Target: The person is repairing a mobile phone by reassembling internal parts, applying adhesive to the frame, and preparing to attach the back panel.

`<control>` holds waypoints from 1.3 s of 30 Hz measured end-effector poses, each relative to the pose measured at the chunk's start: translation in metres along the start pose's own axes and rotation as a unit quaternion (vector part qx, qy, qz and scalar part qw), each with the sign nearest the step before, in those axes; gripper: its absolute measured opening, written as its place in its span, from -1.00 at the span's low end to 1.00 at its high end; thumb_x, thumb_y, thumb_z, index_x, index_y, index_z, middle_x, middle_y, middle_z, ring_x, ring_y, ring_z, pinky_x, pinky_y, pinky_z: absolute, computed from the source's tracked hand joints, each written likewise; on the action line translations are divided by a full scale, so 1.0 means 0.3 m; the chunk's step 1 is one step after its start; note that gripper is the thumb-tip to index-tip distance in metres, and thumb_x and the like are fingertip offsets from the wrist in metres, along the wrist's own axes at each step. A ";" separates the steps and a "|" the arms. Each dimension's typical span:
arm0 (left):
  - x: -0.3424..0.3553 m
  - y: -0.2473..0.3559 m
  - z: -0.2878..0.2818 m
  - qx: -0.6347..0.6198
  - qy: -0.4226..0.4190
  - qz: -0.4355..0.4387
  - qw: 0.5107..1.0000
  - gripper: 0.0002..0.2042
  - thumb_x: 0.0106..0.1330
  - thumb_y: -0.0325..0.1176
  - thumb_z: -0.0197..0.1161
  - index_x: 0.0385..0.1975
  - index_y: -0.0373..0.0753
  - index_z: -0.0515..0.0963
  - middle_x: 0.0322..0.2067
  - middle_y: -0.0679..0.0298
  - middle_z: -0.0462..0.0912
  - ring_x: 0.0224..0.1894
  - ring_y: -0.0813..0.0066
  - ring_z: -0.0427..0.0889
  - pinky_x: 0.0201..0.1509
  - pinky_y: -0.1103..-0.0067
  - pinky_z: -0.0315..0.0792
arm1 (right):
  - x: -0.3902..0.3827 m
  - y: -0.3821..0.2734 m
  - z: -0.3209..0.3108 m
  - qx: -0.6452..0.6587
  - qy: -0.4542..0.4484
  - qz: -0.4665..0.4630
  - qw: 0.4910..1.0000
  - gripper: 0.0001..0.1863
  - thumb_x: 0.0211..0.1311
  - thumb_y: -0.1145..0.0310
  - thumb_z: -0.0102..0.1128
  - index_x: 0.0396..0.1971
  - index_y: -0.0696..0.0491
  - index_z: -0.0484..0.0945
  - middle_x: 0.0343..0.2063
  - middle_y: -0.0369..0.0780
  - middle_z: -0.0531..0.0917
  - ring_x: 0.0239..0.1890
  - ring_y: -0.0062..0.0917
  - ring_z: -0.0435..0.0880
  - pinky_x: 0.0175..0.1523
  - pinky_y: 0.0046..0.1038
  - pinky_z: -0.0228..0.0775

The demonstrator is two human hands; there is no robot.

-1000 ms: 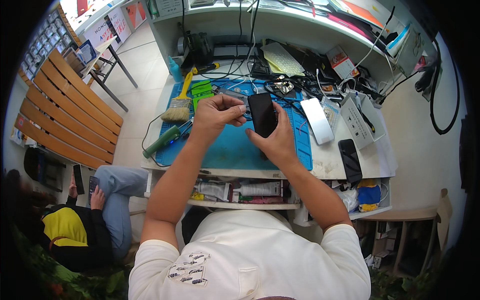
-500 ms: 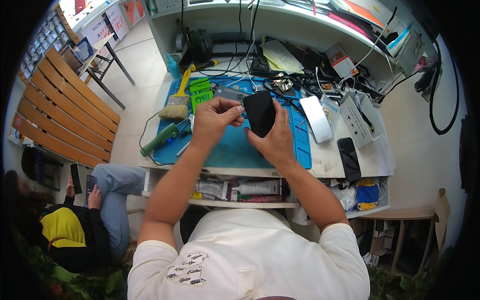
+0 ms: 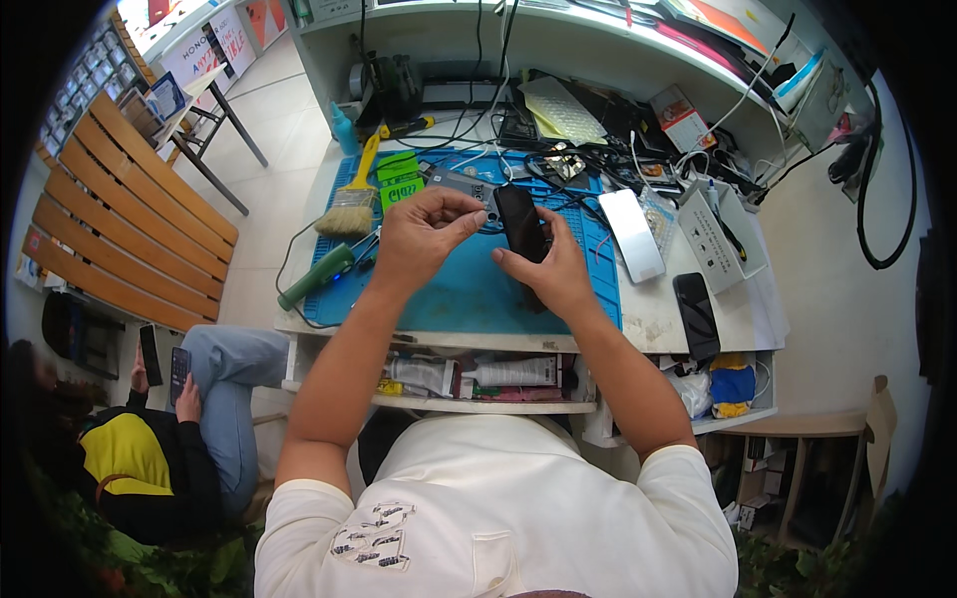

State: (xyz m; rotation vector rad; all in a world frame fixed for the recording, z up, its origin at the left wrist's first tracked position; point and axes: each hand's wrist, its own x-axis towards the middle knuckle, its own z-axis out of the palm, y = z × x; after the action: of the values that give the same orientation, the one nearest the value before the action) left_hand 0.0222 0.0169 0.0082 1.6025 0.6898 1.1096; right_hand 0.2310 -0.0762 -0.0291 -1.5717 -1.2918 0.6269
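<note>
A black phone (image 3: 520,221) is held tilted in my right hand (image 3: 553,264), fingers along its right edge and thumb low on it. My left hand (image 3: 434,234) is pinched beside the phone's upper left, on something too small to make out. Both are over a blue repair mat (image 3: 464,294). Left of them lie a wide paintbrush (image 3: 349,209), a green tool (image 3: 317,274) and a bright green card (image 3: 399,169). A grey item (image 3: 454,181) lies behind my left hand. Right of the mat are a silver phone (image 3: 628,234) and a black phone (image 3: 695,315).
Tangled cables (image 3: 558,149), a white box (image 3: 713,234) and clutter fill the desk's back under a shelf (image 3: 414,25). An open drawer (image 3: 478,404) holds tubes. A seated person (image 3: 150,458) with two phones is at lower left, near a wooden bench (image 3: 130,219).
The phone in my right hand has tilted and now shows a narrower face; that hand has rotated slightly with it. My left hand stays pinched and has shifted slightly left.
</note>
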 end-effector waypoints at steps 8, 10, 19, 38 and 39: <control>0.002 0.017 0.000 0.074 -0.026 0.091 0.993 -0.88 0.32 -0.58 0.57 -0.18 -0.35 0.84 -0.09 0.22 0.79 -0.14 0.57 0.82 -0.06 0.61 0.77 | -0.006 -0.016 -0.002 0.064 -0.050 0.021 0.996 0.14 0.04 0.05 0.79 0.49 0.33 0.31 0.19 -0.01 0.59 0.21 -0.32 0.61 0.36 -0.31 0.45; 0.001 0.019 0.000 0.105 -0.021 0.101 0.989 -0.87 0.31 -0.58 0.57 -0.17 -0.35 0.84 -0.10 0.21 0.80 -0.15 0.56 0.83 -0.09 0.60 0.77 | -0.011 -0.025 -0.009 0.015 -0.045 0.006 0.999 0.15 0.03 0.04 0.77 0.49 0.33 0.31 0.23 0.02 0.58 0.25 -0.28 0.62 0.39 -0.29 0.44; -0.017 0.045 0.000 0.206 -0.047 0.142 0.967 -0.79 0.32 -0.51 0.59 -0.08 -0.33 0.84 -0.12 0.22 0.86 -0.15 0.49 0.86 -0.03 0.60 0.72 | -0.030 -0.042 -0.022 -0.104 -0.010 -0.010 0.995 0.16 0.00 -0.03 0.72 0.51 0.29 0.33 0.32 0.12 0.56 0.40 -0.07 0.57 0.49 -0.20 0.40; 0.028 0.119 -0.326 0.128 0.075 -0.038 0.988 -0.71 0.52 -0.28 0.50 0.09 -0.31 0.79 -0.26 0.26 0.84 -0.28 0.62 0.74 -0.15 0.62 0.65 | 0.026 -0.119 -0.147 0.070 -0.314 0.193 0.927 -0.40 0.56 0.25 0.30 0.46 0.22 0.48 0.16 -0.07 0.76 0.15 -0.49 0.78 0.24 -0.40 0.66; 0.026 0.125 -0.371 0.138 0.075 -0.054 0.986 -0.70 0.49 -0.28 0.52 0.08 -0.33 0.79 -0.25 0.22 0.86 -0.26 0.58 0.78 -0.12 0.60 0.66 | 0.028 -0.092 -0.147 0.117 -0.321 0.180 0.922 -0.42 0.57 0.24 0.32 0.43 0.23 0.50 0.13 -0.08 0.78 0.10 -0.51 0.79 0.22 -0.42 0.67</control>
State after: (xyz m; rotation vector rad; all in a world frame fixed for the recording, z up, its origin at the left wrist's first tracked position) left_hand -0.0788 0.0582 0.0519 1.7002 1.0558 1.0976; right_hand 0.2589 -0.0849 0.0148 -1.4597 -1.3215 1.5720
